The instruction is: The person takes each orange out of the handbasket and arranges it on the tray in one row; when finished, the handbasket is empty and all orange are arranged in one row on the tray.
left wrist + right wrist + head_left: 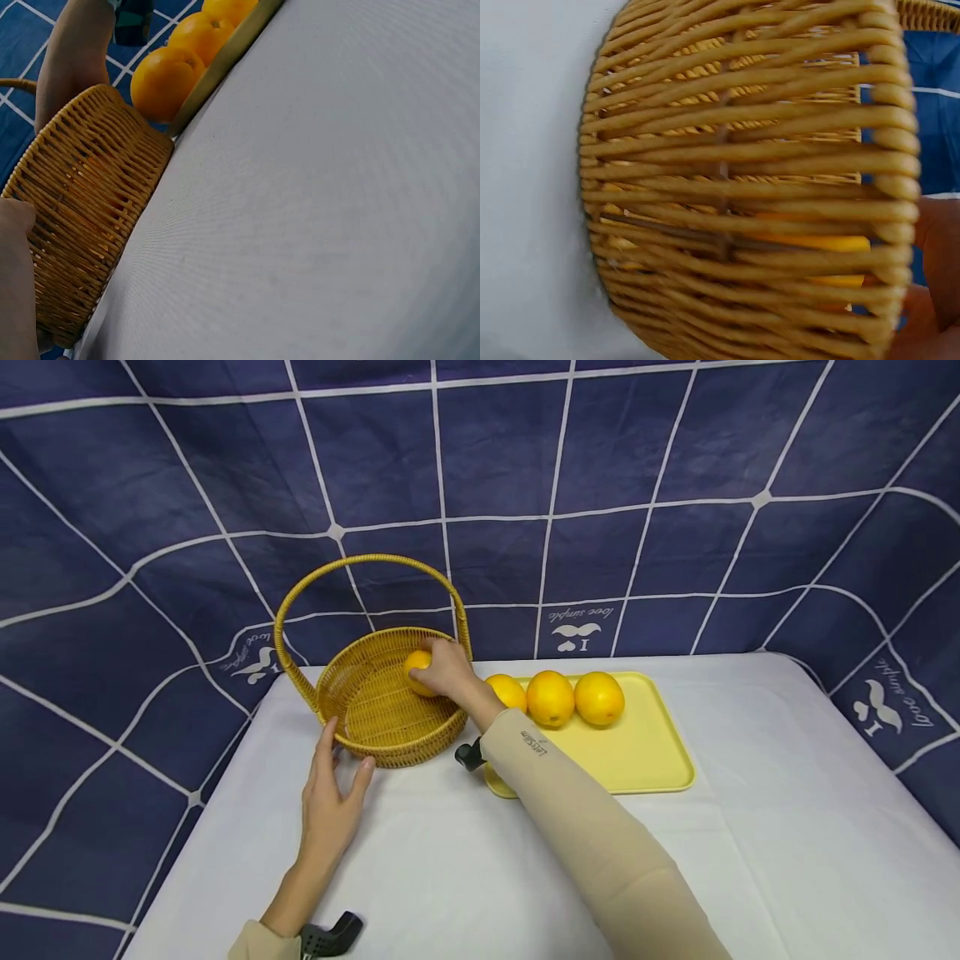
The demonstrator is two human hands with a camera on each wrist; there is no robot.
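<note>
A round wicker basket (408, 753) with a tall arched handle stands on the left of the table. Inside it, near the right wall, my right hand (450, 670) grips an orange (416, 663) from above. My left hand (330, 810) is at the basket's near left side, thumb and fingers spread and touching the wicker by the rim. In the left wrist view, the left thumb (16, 216) lies at the rim. Through the weave in the right wrist view, part of the orange (840, 247) shows; the basket wall hides the rest.
Right of the basket, a yellow tray (637, 760) carries three oranges (551, 700) in a row at its back edge. My right forearm crosses over the tray's left part. A white cloth (787, 777) covers the table, and a blue checked curtain (495, 452) hangs behind.
</note>
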